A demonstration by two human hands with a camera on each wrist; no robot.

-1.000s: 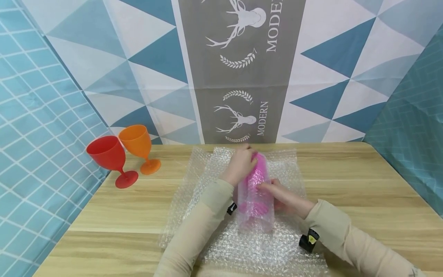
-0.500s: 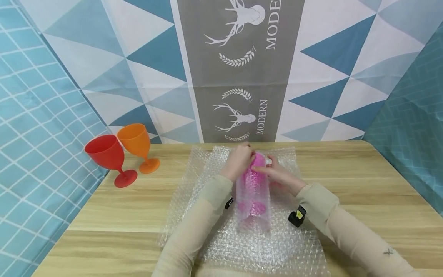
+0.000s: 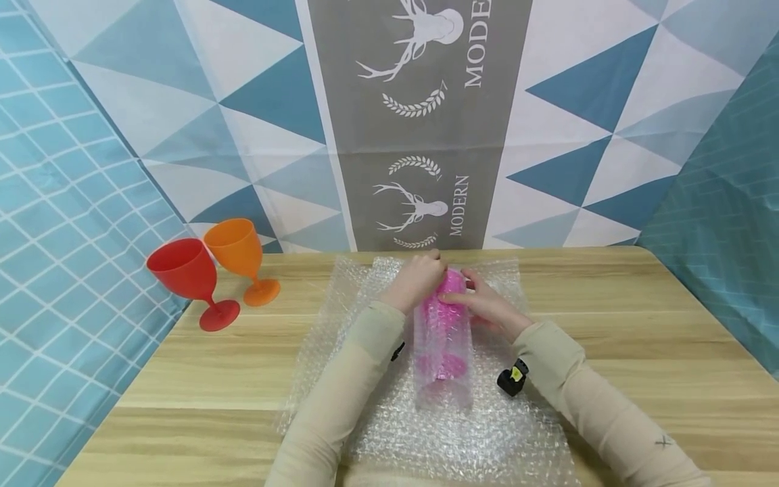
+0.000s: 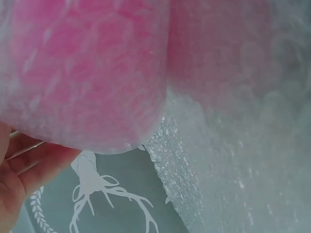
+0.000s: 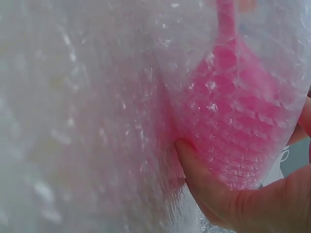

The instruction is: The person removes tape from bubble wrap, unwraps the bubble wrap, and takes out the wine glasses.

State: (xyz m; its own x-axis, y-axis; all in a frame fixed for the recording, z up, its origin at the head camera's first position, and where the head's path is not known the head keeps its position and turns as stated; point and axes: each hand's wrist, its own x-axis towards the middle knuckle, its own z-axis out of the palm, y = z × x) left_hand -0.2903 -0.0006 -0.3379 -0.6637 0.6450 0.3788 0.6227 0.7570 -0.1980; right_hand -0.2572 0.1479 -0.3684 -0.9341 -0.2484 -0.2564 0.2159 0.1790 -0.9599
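Note:
A pink goblet (image 3: 449,312) lies rolled inside clear bubble wrap (image 3: 450,439), its bowl at the far end and its foot toward me. My left hand (image 3: 418,279) grips the far left side of the roll, by the goblet's rim; its fingers (image 4: 41,160) show under that end in the left wrist view. From the right, my right hand (image 3: 489,303) holds the roll around the bowl. Its thumb (image 5: 194,162) presses on the wrap in the right wrist view, while the other fingers are partly hidden behind the roll.
A red goblet (image 3: 189,270) and an orange goblet (image 3: 237,250) stand at the left on the wooden table (image 3: 639,365). Overlapping flat bubble wrap spreads under the roll. A patterned cloth wall (image 3: 420,135) rises right behind the table's far edge.
My right hand has slid from the middle of the roll up to its far end, beside the bowl. The left hand stays near the rim, shifted slightly left.

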